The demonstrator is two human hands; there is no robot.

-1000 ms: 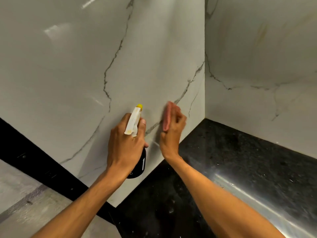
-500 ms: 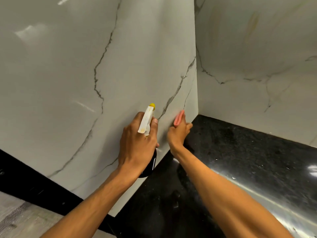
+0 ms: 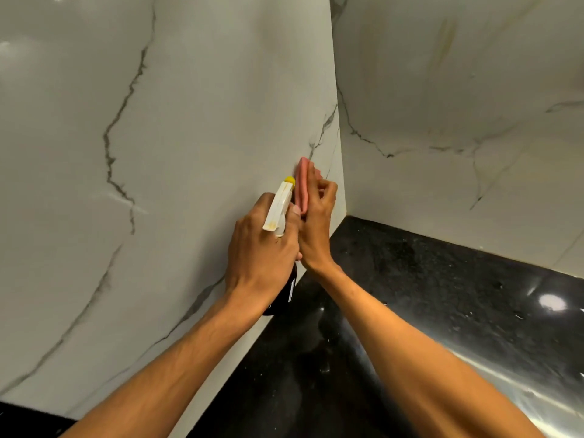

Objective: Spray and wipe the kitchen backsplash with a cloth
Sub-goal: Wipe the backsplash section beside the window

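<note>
- Left hand (image 3: 262, 248): fingers (image 3: 252, 213) clenched round the neck of a dark-bodied plastic spray bottle (image 3: 278, 210) with a white trigger head and a yellow nozzle. The nozzle points at the wall panel, just beside the cloth.
- Right hand (image 3: 316, 226): fingers (image 3: 311, 175) partly curled over a pink folded cloth (image 3: 301, 188), pressing it flat against the panel, close beside the left hand.
- White glossy marble-look backsplash (image 3: 205, 121) with grey veins: two panels meet at an inner corner. The cloth lies on the left panel, near that corner and above the desk's back edge.
- Black speckled polished stone desk (image 3: 426, 295): runs beneath both panels, with bright reflections toward its right side.
</note>
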